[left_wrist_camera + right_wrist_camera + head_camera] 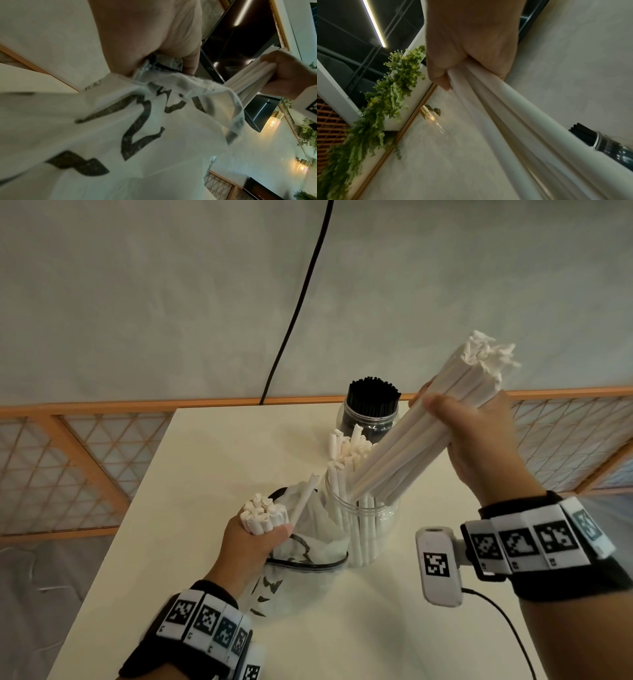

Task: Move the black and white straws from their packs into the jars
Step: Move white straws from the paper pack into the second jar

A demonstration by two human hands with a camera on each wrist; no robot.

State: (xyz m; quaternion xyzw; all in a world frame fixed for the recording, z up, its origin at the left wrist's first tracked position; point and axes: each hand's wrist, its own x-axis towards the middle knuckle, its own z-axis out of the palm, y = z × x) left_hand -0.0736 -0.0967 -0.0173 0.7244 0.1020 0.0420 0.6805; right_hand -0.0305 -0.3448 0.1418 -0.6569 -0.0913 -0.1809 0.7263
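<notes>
- The clear jar (363,529) stands on the white table (191,508) and already holds upright white paper-wrapped straws (346,453)
- The right hand (479,440) has its fingers and thumb curled tight round a thick bundle of white straws (404,446), held aslant above the clear jar; the bundle's lower ends reach into the jar's mouth, its crimped upper ends point up and away
- The left hand (253,542), just beside the clear jar on its left, grips a smaller clutch of white straws (262,513) together with the neck of the plastic pack (308,546); one straw (305,501) leans out toward the jar
- The pack lies crumpled against the jar's foot; it bears large black brush-like lettering (137,128), which cannot be read
- Behind the clear jar stands a second jar (368,419), packed with black straws (374,397)
- Both wrists wear black bands with square black-and-white coded markers (524,542); no words on them are legible
- A black cable (301,299) runs down the wall beyond the second jar
</notes>
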